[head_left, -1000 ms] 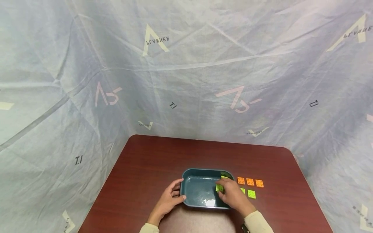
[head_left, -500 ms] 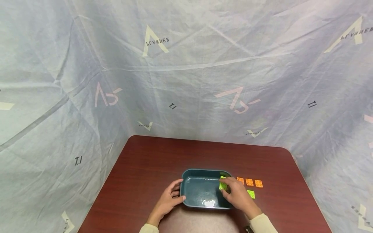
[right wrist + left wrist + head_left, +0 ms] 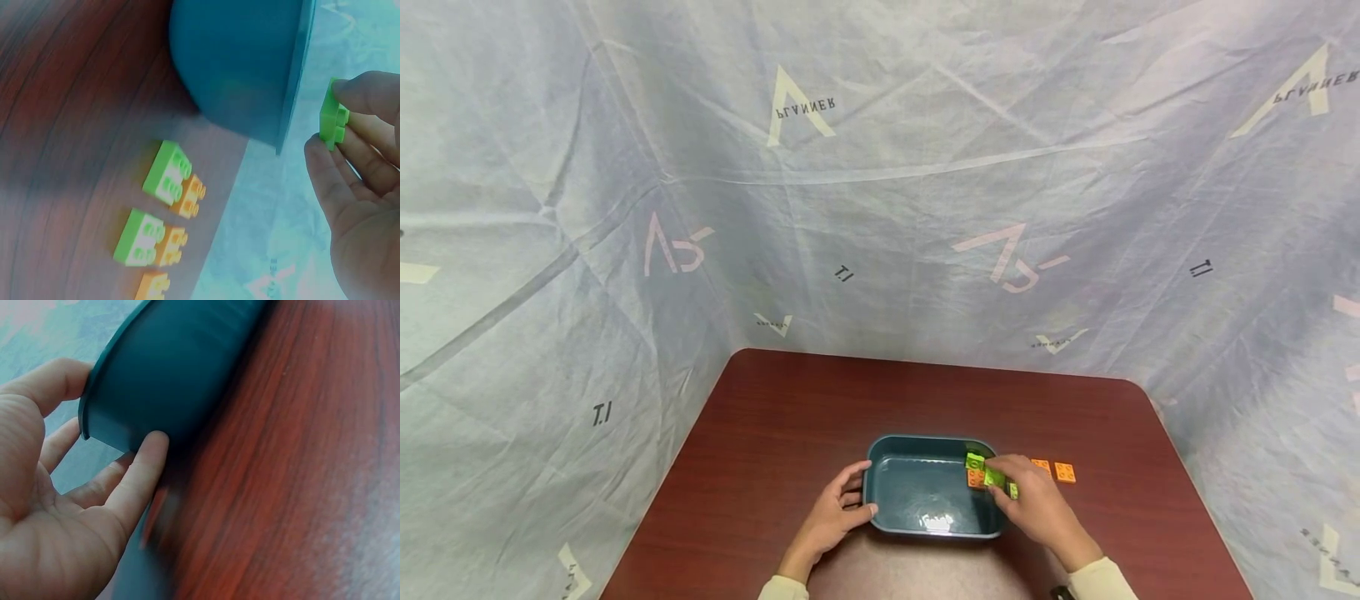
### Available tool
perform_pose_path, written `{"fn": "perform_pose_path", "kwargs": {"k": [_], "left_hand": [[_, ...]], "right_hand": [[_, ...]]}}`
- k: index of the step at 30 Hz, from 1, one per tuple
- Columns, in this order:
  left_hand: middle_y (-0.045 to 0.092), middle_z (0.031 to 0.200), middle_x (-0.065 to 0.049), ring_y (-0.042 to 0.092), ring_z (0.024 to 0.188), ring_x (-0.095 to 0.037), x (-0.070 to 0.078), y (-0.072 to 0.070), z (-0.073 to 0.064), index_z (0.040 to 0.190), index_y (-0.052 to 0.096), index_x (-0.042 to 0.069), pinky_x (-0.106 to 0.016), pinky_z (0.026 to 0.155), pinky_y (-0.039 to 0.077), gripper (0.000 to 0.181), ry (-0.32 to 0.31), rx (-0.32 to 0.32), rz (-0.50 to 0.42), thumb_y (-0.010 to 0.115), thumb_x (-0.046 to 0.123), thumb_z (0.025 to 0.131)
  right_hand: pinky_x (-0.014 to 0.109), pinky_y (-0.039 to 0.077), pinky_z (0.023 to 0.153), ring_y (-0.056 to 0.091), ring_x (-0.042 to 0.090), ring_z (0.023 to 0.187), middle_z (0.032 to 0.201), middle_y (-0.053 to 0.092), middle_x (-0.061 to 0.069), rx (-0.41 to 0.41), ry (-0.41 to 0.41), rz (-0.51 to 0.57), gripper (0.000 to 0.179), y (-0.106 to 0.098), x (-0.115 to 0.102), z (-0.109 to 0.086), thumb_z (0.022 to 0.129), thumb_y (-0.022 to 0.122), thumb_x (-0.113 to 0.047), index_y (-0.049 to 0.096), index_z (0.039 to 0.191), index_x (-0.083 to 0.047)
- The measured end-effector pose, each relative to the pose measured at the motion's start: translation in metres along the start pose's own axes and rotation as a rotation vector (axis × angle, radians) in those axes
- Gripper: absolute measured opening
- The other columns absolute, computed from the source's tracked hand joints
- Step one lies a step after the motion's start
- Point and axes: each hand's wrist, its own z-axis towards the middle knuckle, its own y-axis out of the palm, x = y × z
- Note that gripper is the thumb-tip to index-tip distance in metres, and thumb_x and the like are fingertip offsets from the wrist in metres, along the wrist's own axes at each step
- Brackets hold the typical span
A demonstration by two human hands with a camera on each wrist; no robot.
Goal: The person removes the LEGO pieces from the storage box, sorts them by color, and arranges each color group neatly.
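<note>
My left hand (image 3: 835, 508) grips the left end of the dark teal tub (image 3: 925, 521). In the left wrist view, its fingers and thumb touch the tub's rim and outer wall. My right hand (image 3: 1033, 500) is over the tub's right rim and pinches a green toy building brick (image 3: 994, 477) between thumb and fingertip. The right wrist view shows this studded green brick (image 3: 329, 119) held above the rim. Inside the tub's right end are another green brick (image 3: 974, 461) and an orange brick (image 3: 975, 478). My right hand hides part of the tub's right side.
Two green bricks (image 3: 165, 175) and several orange bricks (image 3: 170, 245) lie in rows on the table right of the tub. In the head view, an orange brick (image 3: 1065, 472) shows beyond my right hand. The reddish-brown table (image 3: 820, 400) has grey printed cloth (image 3: 880, 208) hanging behind it.
My right hand has moved right with the green brick, from over the tub's inside to its right rim. The orange brick inside has come into sight. My left hand has stayed put.
</note>
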Motion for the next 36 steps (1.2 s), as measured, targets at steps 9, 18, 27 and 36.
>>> {"fn": "perform_pose_path", "kwargs": {"k": [9,18,27,36], "left_hand": [[0.053,0.150,-0.028,0.064,0.123,-0.039,-0.001,-0.001,-0.001,0.161,0.043,0.014,-0.031,0.089,0.057,0.075,0.004,0.000,0.006,0.080,0.014,0.095],[0.052,0.151,-0.027,0.062,0.125,-0.040,-0.004,-0.003,0.000,0.161,0.042,0.015,-0.032,0.090,0.057,0.075,-0.008,-0.010,-0.001,0.079,0.015,0.096],[0.052,0.151,-0.027,0.062,0.126,-0.040,-0.003,-0.001,0.000,0.161,0.043,0.015,-0.029,0.089,0.056,0.077,-0.008,-0.003,0.001,0.081,0.016,0.094],[0.052,0.151,-0.027,0.062,0.125,-0.037,-0.001,0.000,0.000,0.161,0.043,0.016,-0.031,0.090,0.056,0.073,-0.013,0.004,0.018,0.078,0.013,0.097]], "right_hand": [[0.041,0.062,0.078,0.072,0.019,0.097,0.116,0.076,0.006,-0.004,0.089,-0.015,0.042,-0.018,0.022,-0.014,0.078,0.093,-0.009,0.079,0.118,-0.009],[0.034,0.061,0.071,0.073,0.019,0.092,0.113,0.076,0.007,0.071,0.073,-0.036,0.042,-0.027,0.048,-0.030,0.075,0.092,-0.003,0.079,0.114,-0.008],[0.035,0.063,0.072,0.075,0.034,0.105,0.123,0.074,0.016,0.021,0.144,-0.002,0.043,-0.032,0.071,-0.044,0.081,0.086,0.003,0.076,0.123,-0.004],[0.041,0.062,0.076,0.075,0.029,0.101,0.119,0.075,0.012,-0.039,0.220,-0.041,0.038,-0.034,0.098,-0.057,0.086,0.084,-0.002,0.075,0.123,-0.005]]}}
